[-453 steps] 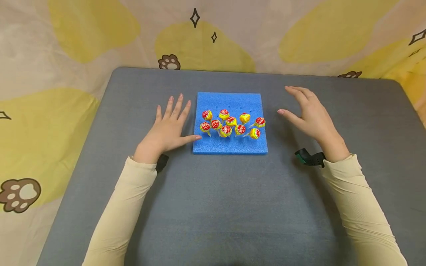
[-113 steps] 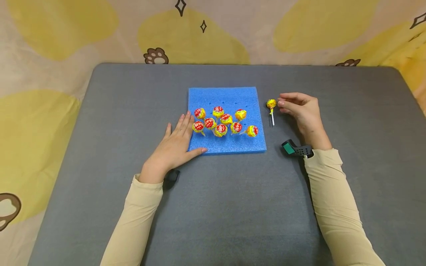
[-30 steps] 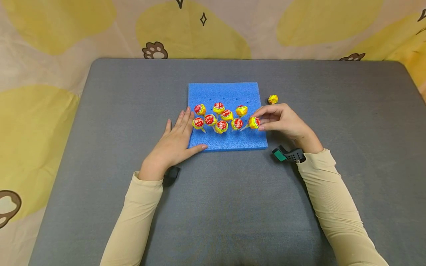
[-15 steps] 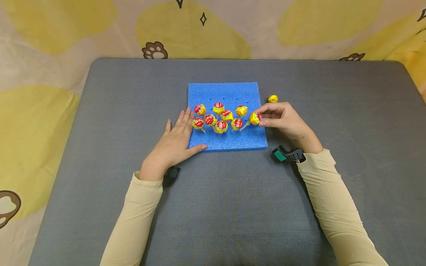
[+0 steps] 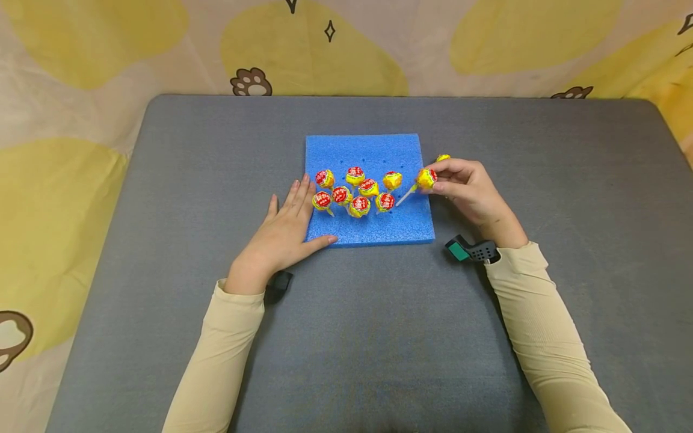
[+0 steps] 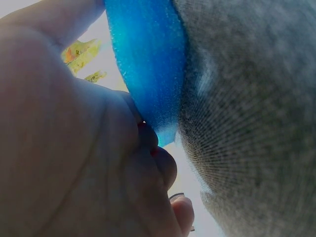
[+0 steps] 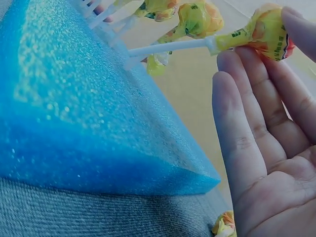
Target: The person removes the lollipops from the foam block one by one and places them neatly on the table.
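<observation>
Pinching one lollipop (image 5: 427, 178) by its head in the right hand (image 5: 471, 195), the nearer, just left of the palm and over the right side of one foam block (image 5: 373, 233), with stick angled toward the near left. Resting the left hand (image 5: 284, 237) straight-fingered at its left edge. Counted: eight lollipops (image 5: 360, 206) in foam, one on the table (image 5: 346, 337) beyond.

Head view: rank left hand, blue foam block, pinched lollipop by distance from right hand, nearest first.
1. Pinched lollipop: held by the right hand.
2. Blue foam block: just left of that hand.
3. Left hand: at the block's left edge.
</observation>
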`<state>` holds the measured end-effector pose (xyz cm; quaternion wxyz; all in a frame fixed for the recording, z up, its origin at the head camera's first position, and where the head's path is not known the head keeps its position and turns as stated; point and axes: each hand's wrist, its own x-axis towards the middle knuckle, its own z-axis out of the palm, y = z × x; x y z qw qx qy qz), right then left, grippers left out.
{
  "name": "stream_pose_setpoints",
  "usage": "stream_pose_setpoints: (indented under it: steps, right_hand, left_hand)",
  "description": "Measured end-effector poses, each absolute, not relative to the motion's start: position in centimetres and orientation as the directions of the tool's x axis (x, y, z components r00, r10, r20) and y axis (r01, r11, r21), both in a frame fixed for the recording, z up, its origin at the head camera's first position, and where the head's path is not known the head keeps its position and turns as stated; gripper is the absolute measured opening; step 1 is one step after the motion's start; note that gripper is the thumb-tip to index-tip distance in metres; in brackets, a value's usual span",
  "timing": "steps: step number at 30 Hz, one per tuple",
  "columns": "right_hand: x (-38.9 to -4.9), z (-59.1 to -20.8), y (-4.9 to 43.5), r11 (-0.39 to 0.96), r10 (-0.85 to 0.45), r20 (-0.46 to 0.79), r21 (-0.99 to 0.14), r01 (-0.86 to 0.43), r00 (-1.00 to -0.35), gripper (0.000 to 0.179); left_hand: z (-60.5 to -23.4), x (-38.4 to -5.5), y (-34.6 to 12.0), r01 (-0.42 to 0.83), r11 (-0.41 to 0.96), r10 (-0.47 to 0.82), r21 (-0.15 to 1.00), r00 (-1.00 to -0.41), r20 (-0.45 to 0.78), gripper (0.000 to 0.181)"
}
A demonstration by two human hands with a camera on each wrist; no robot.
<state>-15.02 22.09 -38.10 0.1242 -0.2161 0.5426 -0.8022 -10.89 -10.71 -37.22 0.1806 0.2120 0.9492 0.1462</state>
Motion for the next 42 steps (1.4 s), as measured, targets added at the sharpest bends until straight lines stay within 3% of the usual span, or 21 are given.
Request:
stream_pose_setpoints:
  steps: [25, 36, 42]
  right_hand:
    - [-15.6, -38.2, 23.8, -0.516, -0.301, 0.283, -0.852, -0.094, -0.911, 0.016]
    - [-15.7, -38.2, 24.8, -0.564, -0.159, 0.245, -0.818, -0.116, -0.956, 0.011]
    - [-15.9, -38.3, 25.5, -0.663, -0.129, 0.225, -0.743, -0.085, -0.966, 0.012]
  left_hand:
    - [-37.3, -10.9, -10.7, 0.349, 0.866, 0.456, 0.359, -0.846, -0.276, 0.099]
    - [-37.3, -10.9, -10.8, 0.352, 0.863, 0.459, 0.363, -0.845, -0.273, 0.099]
    - [-37.3, -10.9, -10.7, 0.349, 0.864, 0.456, 0.362, -0.847, -0.273, 0.099]
